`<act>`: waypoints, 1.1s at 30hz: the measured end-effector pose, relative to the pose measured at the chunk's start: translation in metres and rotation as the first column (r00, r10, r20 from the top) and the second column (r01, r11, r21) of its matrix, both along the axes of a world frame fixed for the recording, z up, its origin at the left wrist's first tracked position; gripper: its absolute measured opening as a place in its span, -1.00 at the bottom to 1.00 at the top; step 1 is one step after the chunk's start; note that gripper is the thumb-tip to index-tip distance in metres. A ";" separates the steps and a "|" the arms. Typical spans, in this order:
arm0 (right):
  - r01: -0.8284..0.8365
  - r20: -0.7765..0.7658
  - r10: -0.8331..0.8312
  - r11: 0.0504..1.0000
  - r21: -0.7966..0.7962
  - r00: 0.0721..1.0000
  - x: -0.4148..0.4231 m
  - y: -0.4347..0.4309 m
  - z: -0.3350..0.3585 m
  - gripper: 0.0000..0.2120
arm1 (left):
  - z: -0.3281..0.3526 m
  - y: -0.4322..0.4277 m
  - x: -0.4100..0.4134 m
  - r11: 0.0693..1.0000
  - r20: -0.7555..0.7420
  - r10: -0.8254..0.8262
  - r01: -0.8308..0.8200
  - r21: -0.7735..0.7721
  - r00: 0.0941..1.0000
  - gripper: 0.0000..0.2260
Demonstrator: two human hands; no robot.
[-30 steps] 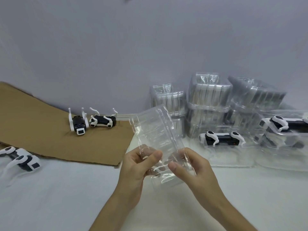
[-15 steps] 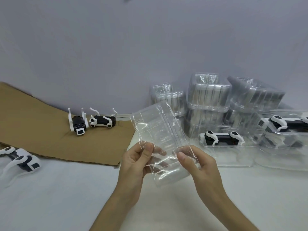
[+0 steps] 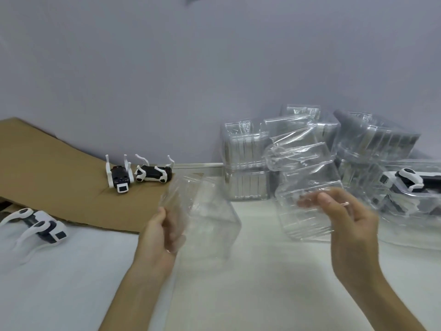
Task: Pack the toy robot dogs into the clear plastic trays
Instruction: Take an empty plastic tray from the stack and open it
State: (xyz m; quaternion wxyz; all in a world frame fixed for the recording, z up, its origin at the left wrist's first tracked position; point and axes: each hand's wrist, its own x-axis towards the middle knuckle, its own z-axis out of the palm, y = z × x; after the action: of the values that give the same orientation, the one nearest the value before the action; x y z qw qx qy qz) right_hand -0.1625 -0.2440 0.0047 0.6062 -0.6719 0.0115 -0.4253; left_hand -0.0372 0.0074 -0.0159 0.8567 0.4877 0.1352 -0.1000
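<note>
Between right fingers point(image 3: 331, 204), clear tray point(image 3: 309, 180)

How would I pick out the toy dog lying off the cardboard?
Start at the brown cardboard sheet on the left. Just in front of its near edge, on the white table at the far left, lies a black-and-white toy dog. It alone lies off the cardboard and outside any plastic.

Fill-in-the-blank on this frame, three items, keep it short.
The left hand holds the left tray, the right hand the right tray; both trays are ____ of dogs.
____ toy dogs lie on the cardboard.
A third dog lies on the white table, on the person's ____ side.
Missing: empty; two; left.
</note>
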 end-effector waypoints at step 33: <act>-0.083 -0.190 0.069 0.995 -0.063 0.979 0.005 0.013 -0.005 -0.94 | -0.042 -0.038 0.196 0.613 0.387 0.222 -0.437 0.658 0.895 -0.63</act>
State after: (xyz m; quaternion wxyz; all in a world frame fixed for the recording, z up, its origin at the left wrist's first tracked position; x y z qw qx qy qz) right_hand -0.1572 -0.2307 0.0000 0.5940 -0.7300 0.0276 -0.3369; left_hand 0.1588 -0.0305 -0.0579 0.6028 0.7632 0.1349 0.1898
